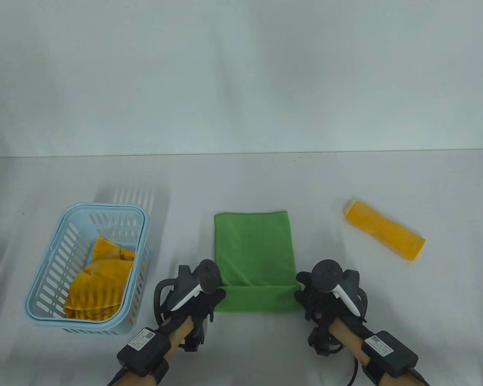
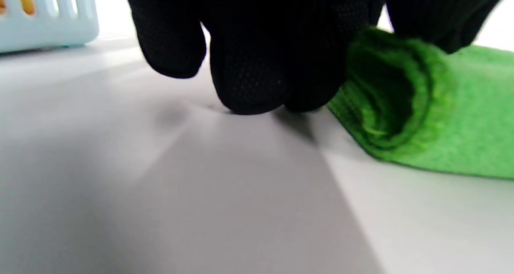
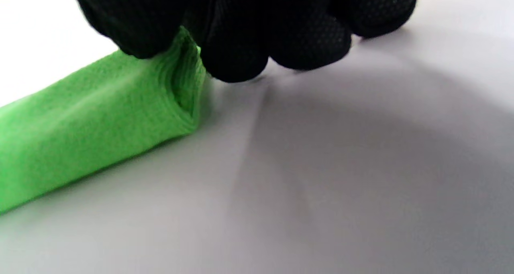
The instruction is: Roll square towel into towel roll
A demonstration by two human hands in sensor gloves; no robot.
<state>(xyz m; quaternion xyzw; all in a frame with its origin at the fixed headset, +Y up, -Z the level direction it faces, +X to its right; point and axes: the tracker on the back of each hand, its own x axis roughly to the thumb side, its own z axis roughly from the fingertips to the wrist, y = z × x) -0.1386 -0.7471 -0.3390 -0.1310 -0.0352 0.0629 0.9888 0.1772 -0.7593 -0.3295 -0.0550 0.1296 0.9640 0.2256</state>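
Observation:
A green towel (image 1: 251, 249) lies flat at the table's middle, its near end rolled into a short roll (image 1: 259, 298). My left hand (image 1: 209, 297) grips the roll's left end. In the left wrist view the roll's open end (image 2: 385, 101) shows under my gloved fingers (image 2: 257, 65). My right hand (image 1: 306, 295) grips the roll's right end. In the right wrist view the roll (image 3: 92, 117) lies under my fingers (image 3: 241, 37), which press on its end.
A light blue basket (image 1: 60, 257) with crumpled yellow towels (image 1: 98, 281) stands at the left. A rolled yellow towel (image 1: 384, 230) lies at the right. The table's back edge meets a white wall.

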